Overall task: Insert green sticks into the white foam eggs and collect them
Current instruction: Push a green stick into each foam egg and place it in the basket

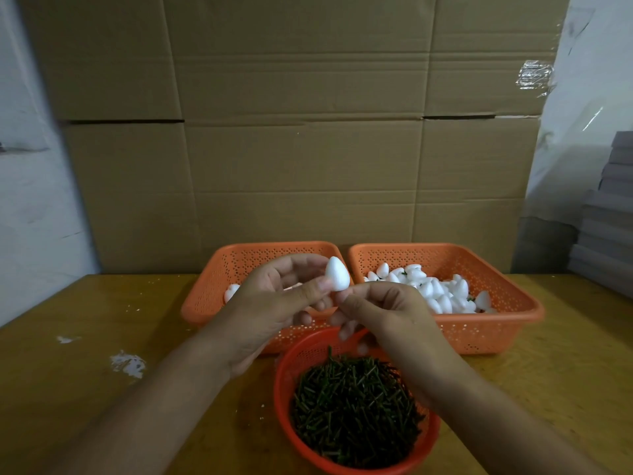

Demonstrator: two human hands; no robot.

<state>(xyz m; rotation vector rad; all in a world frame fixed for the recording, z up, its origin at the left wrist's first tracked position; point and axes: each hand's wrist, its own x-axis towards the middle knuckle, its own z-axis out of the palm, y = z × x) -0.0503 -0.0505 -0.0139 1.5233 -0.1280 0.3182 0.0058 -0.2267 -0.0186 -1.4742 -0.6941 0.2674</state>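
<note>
My left hand (274, 303) pinches a white foam egg (337, 273) between thumb and fingers, above the gap between two orange baskets. My right hand (383, 313) meets the egg's lower end with pinched fingertips; whatever it pinches is hidden, so I cannot tell if a stick is there. The left orange basket (219, 269) holds a few eggs, mostly hidden behind my left hand. In the right orange basket (496, 265) lie several eggs (442, 289) with bits of green showing. A round red bowl (284, 382) full of short green sticks (356, 406) sits in front.
Everything stands on a yellowish wooden table (102, 371) with white foam crumbs (128, 363) at the left. A tall cardboard wall (301, 132) stands right behind the baskets. Grey stacked boards (606, 217) are at the far right.
</note>
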